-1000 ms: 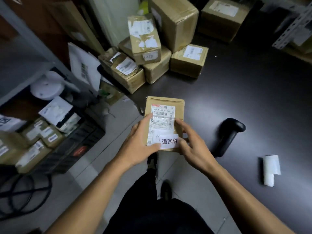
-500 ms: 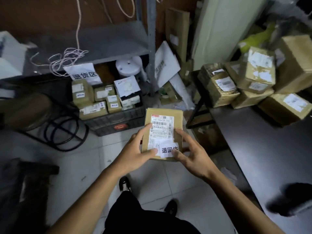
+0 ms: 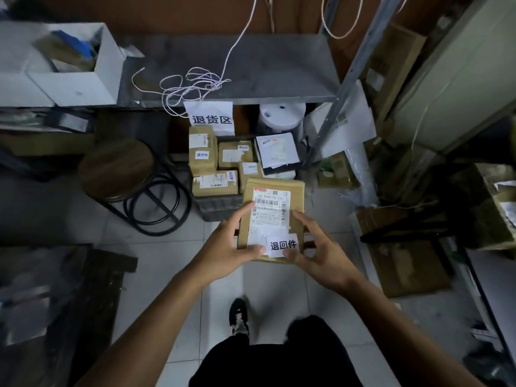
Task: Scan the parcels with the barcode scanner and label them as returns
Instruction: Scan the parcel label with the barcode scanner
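Brown cardboard parcel (image 3: pixel 272 216), white barcode label and 退回件 sticker (image 3: pixel 282 245) on top, held over the floor: left hand (image 3: pixel 229 247) and right hand (image 3: pixel 318 252) gripping its sides. Beyond, dark crate (image 3: pixel 216 203) packed with stickered parcels (image 3: pixel 213 163).

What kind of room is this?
Probably a parcel depot's returns corner: labelled parcels in a crate under a sign, and the hands holding another stickered parcel.
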`<state>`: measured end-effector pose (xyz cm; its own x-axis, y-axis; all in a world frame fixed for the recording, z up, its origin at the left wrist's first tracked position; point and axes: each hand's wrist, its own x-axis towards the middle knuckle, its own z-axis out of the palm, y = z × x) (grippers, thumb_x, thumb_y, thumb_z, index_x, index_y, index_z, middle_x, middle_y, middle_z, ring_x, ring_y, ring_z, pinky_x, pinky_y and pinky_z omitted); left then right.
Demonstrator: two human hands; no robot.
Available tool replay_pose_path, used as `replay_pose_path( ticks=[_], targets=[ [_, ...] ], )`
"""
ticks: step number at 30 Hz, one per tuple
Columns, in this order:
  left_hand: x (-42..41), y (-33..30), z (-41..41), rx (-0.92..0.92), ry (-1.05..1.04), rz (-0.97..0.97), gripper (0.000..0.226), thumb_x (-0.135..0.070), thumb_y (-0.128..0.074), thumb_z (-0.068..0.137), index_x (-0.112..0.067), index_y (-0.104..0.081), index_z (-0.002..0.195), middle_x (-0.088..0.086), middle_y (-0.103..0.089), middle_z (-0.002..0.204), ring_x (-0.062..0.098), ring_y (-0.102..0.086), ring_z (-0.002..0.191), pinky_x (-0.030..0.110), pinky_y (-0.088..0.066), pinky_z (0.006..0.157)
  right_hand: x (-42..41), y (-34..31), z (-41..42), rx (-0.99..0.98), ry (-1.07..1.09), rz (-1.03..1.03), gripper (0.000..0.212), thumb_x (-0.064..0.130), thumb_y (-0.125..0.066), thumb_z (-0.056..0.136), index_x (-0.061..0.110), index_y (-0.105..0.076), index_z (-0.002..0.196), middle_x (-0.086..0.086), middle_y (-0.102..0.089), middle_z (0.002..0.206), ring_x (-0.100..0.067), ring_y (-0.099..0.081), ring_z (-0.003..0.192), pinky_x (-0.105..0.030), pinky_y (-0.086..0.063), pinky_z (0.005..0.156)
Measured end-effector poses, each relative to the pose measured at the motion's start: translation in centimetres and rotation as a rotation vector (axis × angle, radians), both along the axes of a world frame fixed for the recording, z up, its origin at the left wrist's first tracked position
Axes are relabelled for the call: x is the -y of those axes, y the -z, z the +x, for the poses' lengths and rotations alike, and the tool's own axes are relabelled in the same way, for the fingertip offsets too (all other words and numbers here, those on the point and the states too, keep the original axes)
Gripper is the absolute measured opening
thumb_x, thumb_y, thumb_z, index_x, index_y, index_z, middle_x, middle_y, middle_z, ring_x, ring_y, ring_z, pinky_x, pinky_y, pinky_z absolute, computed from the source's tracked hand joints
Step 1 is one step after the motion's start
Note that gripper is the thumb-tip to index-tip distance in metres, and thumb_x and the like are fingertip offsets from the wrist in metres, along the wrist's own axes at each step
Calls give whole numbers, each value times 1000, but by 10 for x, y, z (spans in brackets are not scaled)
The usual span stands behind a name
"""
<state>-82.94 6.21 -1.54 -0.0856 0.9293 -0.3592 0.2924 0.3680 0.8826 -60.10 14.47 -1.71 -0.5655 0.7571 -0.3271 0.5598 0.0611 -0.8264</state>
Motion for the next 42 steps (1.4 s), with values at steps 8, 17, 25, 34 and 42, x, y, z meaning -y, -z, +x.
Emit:
replay_pose_path(
  ticks=[8, 17, 25, 34, 42],
  targets=[
    [-69, 20, -46, -1, -41, -59, 87, -24, -78, 83, -46, -25, 149, -42, -30, 130, -30, -34, 108, -8, -26, 80, -81, 25, -55, 19, -31, -93, 79, 39, -74, 84, 47, -25, 147, 4, -49, 136, -1, -65, 93, -11, -52, 67],
    [-178, 53, -78, -35, -160, -170, 89, -27, -80, 81, -45, -26, 149, -21, -38, 144, -1, -36, 126, 19, -30, 98, -208, 69, -103, 54, -171, -202, 91, 56, -72, 79, 43, -18, 150, 1, -46, 148, -21, -53, 124, -44, -50, 101],
    [-252, 104, -112, -51, -209, -232, 91, -27, -84, 75, -36, -30, 148, -18, -46, 136, 2, -43, 120, 12, -35, 90, -293, 111, -146, 87, -266, -289, 87, 37, -74, 84, 41, -19, 151, 2, -54, 140, -7, -56, 115, -33, -48, 100],
    [-318, 194, -183, -291, -125, -196, 100, -31, -88, 69, -34, -29, 149, -3, -48, 145, 12, -42, 130, 23, -38, 103, -348, 208, -215, 71, -226, -175, 84, 38, -74, 84, 55, -19, 146, 11, -46, 146, -9, -53, 124, -35, -45, 105],
    [-374, 278, -234, -692, 50, -255, 104, -56, -81, 69, -38, -20, 151, 3, -46, 143, 23, -36, 132, 41, -44, 102, -382, 306, -265, 10, -181, -128, 79, 32, -70, 90, 53, -20, 147, 18, -42, 148, -5, -55, 121, -33, -52, 98]
  ],
)
